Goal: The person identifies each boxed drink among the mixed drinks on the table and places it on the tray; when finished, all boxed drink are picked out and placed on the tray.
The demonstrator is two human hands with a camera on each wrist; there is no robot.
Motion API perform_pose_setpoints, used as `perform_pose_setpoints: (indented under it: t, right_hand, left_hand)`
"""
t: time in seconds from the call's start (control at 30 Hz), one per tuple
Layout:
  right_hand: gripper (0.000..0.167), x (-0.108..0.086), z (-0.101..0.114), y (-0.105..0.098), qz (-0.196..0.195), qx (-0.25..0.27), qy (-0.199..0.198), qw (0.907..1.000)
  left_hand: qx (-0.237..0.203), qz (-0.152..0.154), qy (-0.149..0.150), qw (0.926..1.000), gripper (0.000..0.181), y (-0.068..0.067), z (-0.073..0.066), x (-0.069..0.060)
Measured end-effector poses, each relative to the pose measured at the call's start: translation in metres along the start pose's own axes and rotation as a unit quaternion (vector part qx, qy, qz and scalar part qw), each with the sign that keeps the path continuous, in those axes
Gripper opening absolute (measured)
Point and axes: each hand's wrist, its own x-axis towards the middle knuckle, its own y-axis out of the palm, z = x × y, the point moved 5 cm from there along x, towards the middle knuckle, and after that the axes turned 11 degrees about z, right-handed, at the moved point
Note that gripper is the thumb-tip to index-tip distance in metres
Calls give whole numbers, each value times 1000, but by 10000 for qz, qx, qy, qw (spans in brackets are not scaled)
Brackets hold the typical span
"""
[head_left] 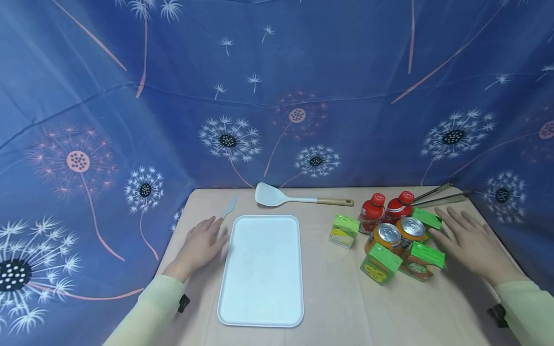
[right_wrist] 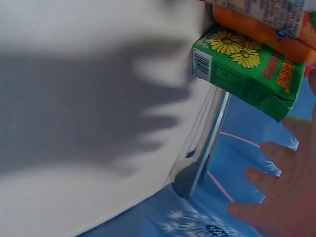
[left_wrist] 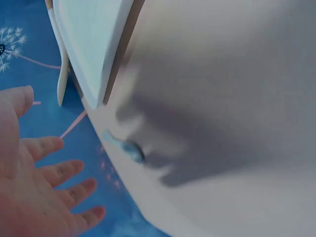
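My left hand (head_left: 201, 245) hovers over the table left of the white tray (head_left: 261, 271), fingers spread and holding nothing. Just beyond its fingertips lies a small light-blue spreader knife (head_left: 230, 206), also visible as a blue shape (left_wrist: 123, 146) in the left wrist view. On the right, my right hand (head_left: 473, 242) is held with fingers apart beside a cluster of drinks. Closest to it are green drink cartons (head_left: 421, 262), one with yellow flowers (right_wrist: 247, 64) in the right wrist view. Two orange cans (head_left: 388, 234) and two red bottles (head_left: 372, 211) stand among the cartons.
A white spatula with a wooden handle (head_left: 335, 202) lies along the table's back edge. Metal tongs (head_left: 441, 197) rest behind the right hand, at the back right. One carton (head_left: 344, 230) stands apart, left of the cluster. Blue dandelion-print cloth (head_left: 277, 96) hangs around the table.
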Motion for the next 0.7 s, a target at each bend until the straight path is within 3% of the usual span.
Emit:
perform_pose_setpoints:
  t: [0.13,0.4,0.7]
  right_hand:
    - [83,7,-3,3,-19,101,-117,9999]
    - [92,17,-6,12,240,644,125,9976]
    - [86,21,-9,17,348,1144,327,9923]
  left_hand:
    - [-402,79,34,9992,61,12,-3,1]
    - [-1176,213,-395,9920,57,34,-8,7]
    - [-1386,-41,-687,9879,52,49,-7,7]
